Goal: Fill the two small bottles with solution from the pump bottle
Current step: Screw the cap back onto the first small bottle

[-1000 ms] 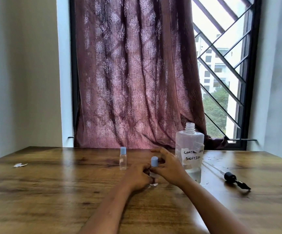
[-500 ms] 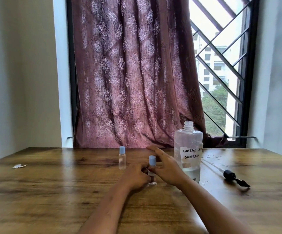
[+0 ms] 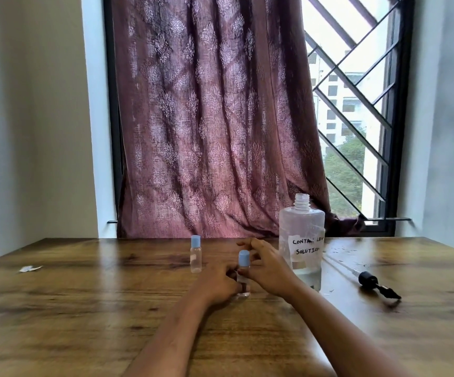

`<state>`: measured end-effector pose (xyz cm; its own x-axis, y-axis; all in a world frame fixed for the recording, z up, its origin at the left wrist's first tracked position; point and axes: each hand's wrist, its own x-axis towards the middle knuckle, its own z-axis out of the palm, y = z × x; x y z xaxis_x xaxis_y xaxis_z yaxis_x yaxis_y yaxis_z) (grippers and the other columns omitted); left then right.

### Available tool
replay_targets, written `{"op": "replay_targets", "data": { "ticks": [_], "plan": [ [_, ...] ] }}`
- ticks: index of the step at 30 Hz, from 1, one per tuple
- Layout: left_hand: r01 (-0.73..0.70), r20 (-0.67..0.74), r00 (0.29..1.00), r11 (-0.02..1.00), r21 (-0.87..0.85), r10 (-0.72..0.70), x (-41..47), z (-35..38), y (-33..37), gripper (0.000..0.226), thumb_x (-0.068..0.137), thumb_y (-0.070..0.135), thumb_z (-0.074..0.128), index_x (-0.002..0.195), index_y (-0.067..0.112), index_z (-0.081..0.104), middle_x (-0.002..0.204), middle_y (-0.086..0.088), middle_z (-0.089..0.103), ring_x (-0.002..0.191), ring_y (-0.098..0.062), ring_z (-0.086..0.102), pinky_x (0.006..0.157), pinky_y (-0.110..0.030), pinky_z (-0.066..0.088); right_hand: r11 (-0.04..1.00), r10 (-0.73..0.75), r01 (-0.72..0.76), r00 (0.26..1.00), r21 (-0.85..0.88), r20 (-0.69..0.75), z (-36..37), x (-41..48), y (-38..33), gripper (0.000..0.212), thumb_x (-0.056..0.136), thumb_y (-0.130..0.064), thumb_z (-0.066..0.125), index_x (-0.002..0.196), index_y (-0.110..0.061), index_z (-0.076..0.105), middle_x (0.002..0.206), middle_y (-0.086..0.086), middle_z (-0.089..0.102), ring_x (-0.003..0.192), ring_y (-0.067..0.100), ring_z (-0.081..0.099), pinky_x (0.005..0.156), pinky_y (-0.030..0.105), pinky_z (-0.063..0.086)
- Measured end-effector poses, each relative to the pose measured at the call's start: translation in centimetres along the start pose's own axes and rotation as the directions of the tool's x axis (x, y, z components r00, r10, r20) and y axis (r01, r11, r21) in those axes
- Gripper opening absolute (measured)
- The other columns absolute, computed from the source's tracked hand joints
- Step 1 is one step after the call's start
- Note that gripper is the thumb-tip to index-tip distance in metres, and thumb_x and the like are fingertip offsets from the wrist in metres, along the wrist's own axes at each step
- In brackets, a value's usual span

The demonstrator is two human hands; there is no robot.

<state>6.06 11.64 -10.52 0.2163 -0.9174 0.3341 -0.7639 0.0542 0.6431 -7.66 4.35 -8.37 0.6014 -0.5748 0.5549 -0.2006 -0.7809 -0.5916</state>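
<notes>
Now the left hand (image 3: 221, 281) holds the near small bottle (image 3: 243, 278) beside the big pump bottle (image 3: 302, 246), and the right hand (image 3: 268, 268) has opened off its blue cap (image 3: 244, 258), so it looks closed up.

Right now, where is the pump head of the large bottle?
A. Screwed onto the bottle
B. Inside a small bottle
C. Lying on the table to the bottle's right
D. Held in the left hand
C: the pump head lies on the table, and the large bottle has an open neck.
</notes>
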Motion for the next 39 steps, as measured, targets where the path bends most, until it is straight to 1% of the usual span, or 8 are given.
{"op": "replay_targets", "data": {
  "ticks": [4,8,11,14,19,27,33,39],
  "plan": [
    [-0.003,0.005,1.0,1.0,0.009,0.003,0.03,-0.02,-0.07,0.024,0.072,0.029,0.072,0.095,0.026,0.068,0.089,0.003,0.071,0.085,-0.016,0.065,0.082,-0.04,0.054,0.999,-0.021,0.023,0.999,-0.041,0.041,0.13,0.08,-0.17,0.057,0.076,-0.011,0.074,0.128,-0.024,0.054,0.117,-0.003,0.06,0.104,0.012,0.056,0.074,0.0,0.036],
    [-0.002,-0.004,1.0,1.0,0.01,0.002,0.0,0.06,0.06,0.024,0.075,0.03,0.074,0.098,0.025,0.069,0.091,0.003,0.07,0.086,-0.015,0.064,0.081,-0.036,0.052,1.0,0.01,-0.011,1.0,-0.005,-0.019,-0.4,0.04,-0.16,0.047,0.069,-0.012,0.081,0.11,-0.021,0.061,0.092,-0.003,0.062,0.077,0.0,0.054,0.065,0.003,0.039],
    [0.02,0.011,1.0,1.0,-0.021,-0.019,-0.03,0.11,0.08,0.026,0.076,0.031,0.074,0.1,0.025,0.069,0.092,0.003,0.069,0.086,-0.014,0.063,0.081,-0.033,0.051,1.0,0.026,-0.026,0.999,-0.012,-0.042,-0.46,0.05,0.12,0.039,0.066,-0.016,0.083,0.095,-0.025,0.058,0.076,-0.006,0.053,0.067,0.001,0.047,0.06,0.008,0.038],
    [0.038,0.027,0.999,0.999,-0.022,-0.037,0.08,0.13,0.02,0.028,0.075,0.034,0.075,0.101,0.027,0.068,0.094,0.005,0.07,0.089,-0.013,0.064,0.085,-0.035,0.053,0.999,0.004,-0.006,0.999,-0.046,-0.048,-0.16,0.08,0.16,0.037,0.07,-0.017,0.08,0.097,-0.028,0.058,0.09,-0.003,0.056,0.075,0.006,0.049,0.063,0.008,0.037],
    [0.029,0.019,0.999,1.0,0.006,-0.029,0.18,0.12,0.0,0.031,0.077,0.028,0.073,0.107,0.024,0.066,0.096,0.003,0.069,0.088,-0.013,0.062,0.08,-0.031,0.051,0.997,-0.023,0.024,1.0,-0.069,0.017,-0.02,-0.03,-0.08,0.045,0.078,-0.013,0.073,0.12,-0.02,0.059,0.115,-0.001,0.06,0.094,0.009,0.056,0.071,0.0,0.037],
    [-0.007,-0.016,1.0,0.999,0.039,0.007,0.25,0.22,-0.11,0.032,0.075,0.027,0.074,0.106,0.021,0.067,0.092,0.002,0.067,0.081,-0.013,0.06,0.072,-0.027,0.046,0.996,-0.015,0.016,1.0,-0.086,0.013,-0.08,-0.05,-0.12,0.044,0.077,-0.015,0.075,0.119,-0.021,0.062,0.11,-0.002,0.066,0.098,0.008,0.06,0.073,-0.002,0.035],
    [-0.002,0.004,1.0,0.999,0.032,0.002,0.47,0.22,-0.17,0.03,0.073,0.036,0.076,0.099,0.022,0.069,0.091,0.003,0.07,0.087,-0.015,0.064,0.081,-0.035,0.052,0.992,0.002,-0.007,0.999,-0.124,-0.041,-0.71,-0.07,-0.26,0.044,0.069,-0.02,0.082,0.109,-0.016,0.065,0.088,0.0,0.063,0.078,0.007,0.052,0.064,0.003,0.037],
    [-0.01,0.005,1.0,1.0,0.023,0.01,0.45,0.19,-0.18,0.031,0.072,0.035,0.076,0.099,0.019,0.069,0.091,0.0,0.071,0.087,-0.018,0.065,0.081,-0.039,0.051,0.991,-0.006,0.002,1.0,-0.133,-0.031,-0.6,-0.19,-0.37,0.043,0.071,-0.02,0.08,0.111,-0.015,0.064,0.089,-0.007,0.059,0.075,0.003,0.052,0.064,0.002,0.037]
  ]
}}
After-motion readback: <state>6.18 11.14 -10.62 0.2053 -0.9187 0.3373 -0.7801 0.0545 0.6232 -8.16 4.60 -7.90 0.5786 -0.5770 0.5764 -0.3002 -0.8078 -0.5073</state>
